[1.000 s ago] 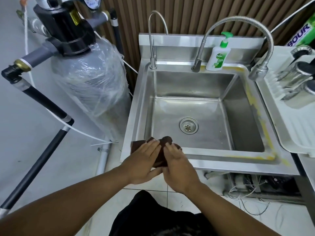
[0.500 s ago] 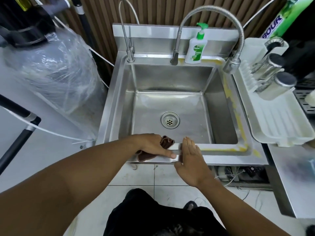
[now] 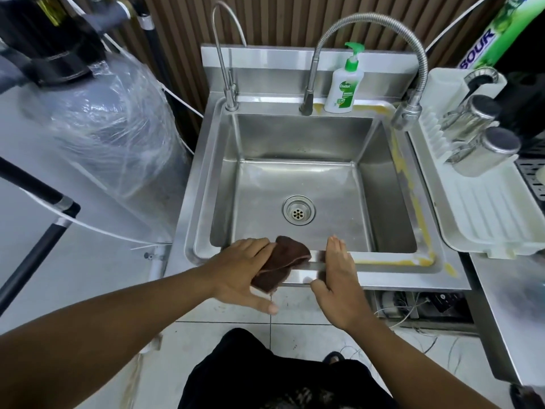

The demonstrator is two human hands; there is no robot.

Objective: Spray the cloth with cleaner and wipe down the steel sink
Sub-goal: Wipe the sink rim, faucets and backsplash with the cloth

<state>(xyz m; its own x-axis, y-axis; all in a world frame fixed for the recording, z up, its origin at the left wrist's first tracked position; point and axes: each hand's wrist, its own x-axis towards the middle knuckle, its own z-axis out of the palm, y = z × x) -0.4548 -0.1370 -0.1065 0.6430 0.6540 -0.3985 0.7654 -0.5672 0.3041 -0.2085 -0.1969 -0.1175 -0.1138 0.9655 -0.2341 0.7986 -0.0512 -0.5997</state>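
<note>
Steel sink (image 3: 303, 140): one. Cloth (image 3: 284, 259): one, under left hand (image 3: 240, 270). Right hand (image 3: 339, 280) flat.

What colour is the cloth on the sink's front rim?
The cloth is dark brown, clearest in the head view.

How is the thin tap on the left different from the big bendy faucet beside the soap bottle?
The thin tap is a slim, smooth tube; the bendy faucet is thicker and ribbed. The thin tap bends in a tight hook; the bendy faucet arches wide, its head reaching the sink's right rim. Both are silver metal, mounted on the back ledge.
</note>
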